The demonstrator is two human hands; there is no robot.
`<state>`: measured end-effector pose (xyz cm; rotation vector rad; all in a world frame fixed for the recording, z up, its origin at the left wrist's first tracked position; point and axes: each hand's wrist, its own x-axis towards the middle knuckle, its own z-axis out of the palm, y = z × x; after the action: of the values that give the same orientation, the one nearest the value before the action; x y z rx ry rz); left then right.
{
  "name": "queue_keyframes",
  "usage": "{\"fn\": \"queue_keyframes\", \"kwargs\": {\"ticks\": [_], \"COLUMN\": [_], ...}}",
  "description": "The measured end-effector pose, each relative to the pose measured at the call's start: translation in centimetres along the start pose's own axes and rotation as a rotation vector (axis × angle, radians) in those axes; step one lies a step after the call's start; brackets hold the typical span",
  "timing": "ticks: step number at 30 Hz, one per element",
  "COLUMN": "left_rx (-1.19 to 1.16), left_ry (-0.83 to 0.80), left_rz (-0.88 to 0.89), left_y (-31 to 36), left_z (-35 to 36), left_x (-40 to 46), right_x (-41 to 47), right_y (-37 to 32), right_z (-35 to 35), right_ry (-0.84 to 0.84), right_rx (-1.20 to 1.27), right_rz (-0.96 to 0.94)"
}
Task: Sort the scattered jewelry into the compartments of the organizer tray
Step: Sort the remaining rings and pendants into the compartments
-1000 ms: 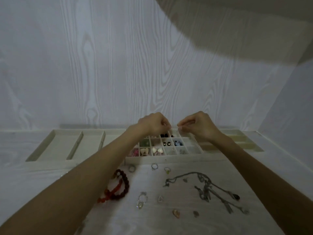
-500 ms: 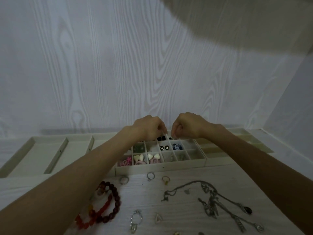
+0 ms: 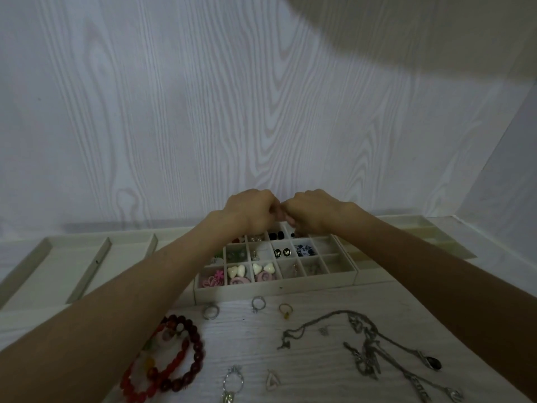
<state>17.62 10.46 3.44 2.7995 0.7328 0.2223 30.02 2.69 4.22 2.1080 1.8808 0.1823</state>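
Observation:
The white organizer tray (image 3: 276,287) has small compartments holding heart earrings (image 3: 236,270), pink flower pieces (image 3: 213,280), oval butterfly studs (image 3: 282,252) and black studs (image 3: 276,236). My left hand (image 3: 252,210) and my right hand (image 3: 316,212) hover over its back row with curled fingers. Their fingertips meet and pinch a piece too small to make out. On the table in front lie three rings (image 3: 258,303), red bead bracelets (image 3: 174,359), tangled silver necklaces (image 3: 366,344), a triangular pendant (image 3: 271,381) and a ring charm (image 3: 232,382).
A tray with long compartments (image 3: 58,257) lies at the left, and another tray section (image 3: 421,228) at the right. A wood-grain wall (image 3: 261,112) rises just behind the trays. A side wall closes the right.
My hands, a small gap apart a second ago, have drawn together until the fingertips touch above the tray's back row. The view has shifted slightly, showing less of the near table.

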Motion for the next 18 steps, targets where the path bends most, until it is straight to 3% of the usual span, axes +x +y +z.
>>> {"fn": "queue_keyframes", "kwargs": {"ticks": [7, 18], "left_rx": [-0.050, -0.040], "left_ry": [-0.018, -0.019], "left_rz": [-0.016, -0.013], "left_y": [-0.45, -0.80], "left_z": [-0.12, -0.71], "left_x": [-0.61, -1.03], "right_x": [-0.04, -0.13], "right_y": [0.68, 0.65], "right_z": [0.44, 0.49], "right_ry": [0.008, 0.046], "right_rx": [0.112, 0.093], "right_rz": [-0.004, -0.031]}}
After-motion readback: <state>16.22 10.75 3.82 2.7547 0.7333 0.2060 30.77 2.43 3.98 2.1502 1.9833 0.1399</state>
